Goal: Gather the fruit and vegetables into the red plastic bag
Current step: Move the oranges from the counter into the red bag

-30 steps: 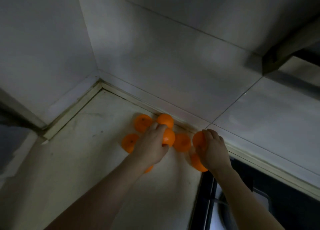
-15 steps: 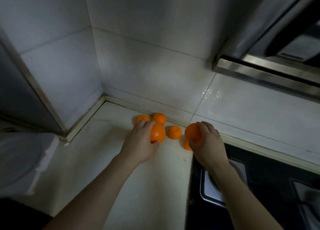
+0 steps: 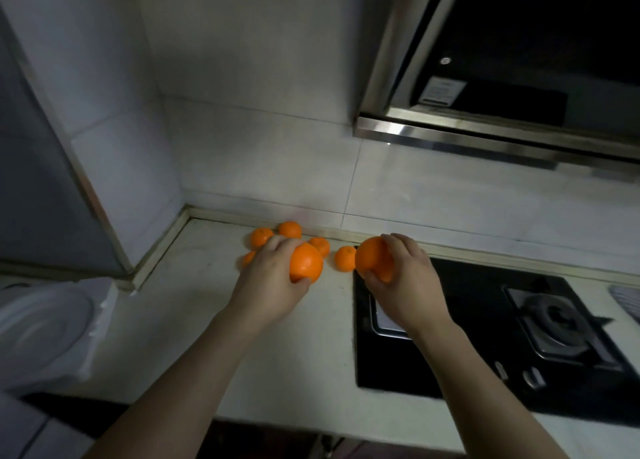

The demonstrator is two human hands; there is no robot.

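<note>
Barely visible behind left hand (image 3: 273, 285), small orange (image 3: 247, 258); left and right hand (image 3: 408, 285) fingers (image 3: 398, 242) round big oranges (image 3: 306, 263).

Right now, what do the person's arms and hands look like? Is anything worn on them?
Both are bare. The left hand and the right hand wear no glove, and no ring shows. The left forearm and the right forearm are uncovered down to the picture's edge: no sleeve, watch or bracelet.
</note>
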